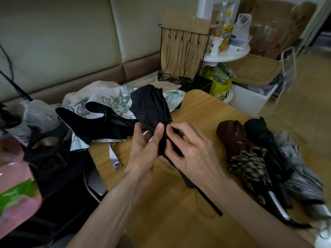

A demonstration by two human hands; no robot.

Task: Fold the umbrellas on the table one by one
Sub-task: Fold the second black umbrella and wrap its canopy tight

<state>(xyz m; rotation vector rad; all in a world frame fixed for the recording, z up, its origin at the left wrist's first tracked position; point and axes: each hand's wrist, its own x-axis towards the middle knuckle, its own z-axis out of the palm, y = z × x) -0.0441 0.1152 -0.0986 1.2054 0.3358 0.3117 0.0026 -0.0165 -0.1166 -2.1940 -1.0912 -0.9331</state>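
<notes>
1. Left hand [143,145] grips the bunched lower end of a black umbrella [150,106] over the middle of the tabletop [161,203], with the thumb pressed flat along the cloth and the fingers curled behind it.
2. Right hand [193,149] pinches a fold of the same cloth between thumb and fingertips, just beside the left thumb.
3. The hands hide the umbrella's shaft and handle. Its gathered canopy rises toward the far edge.
4. A black strip [206,196] trails from under the right hand toward the near edge. Whether it is a strap or a sleeve cannot be told.
5. A white umbrella with green print [114,101] lies crumpled over the far left corner, partly off the tabletop.
6. Along the right edge lie folded umbrellas touching one another: a brown umbrella [231,136], a checked umbrella [250,167] and a grey umbrella [300,176]. The grey one is blurred and cut off by the frame.
</notes>
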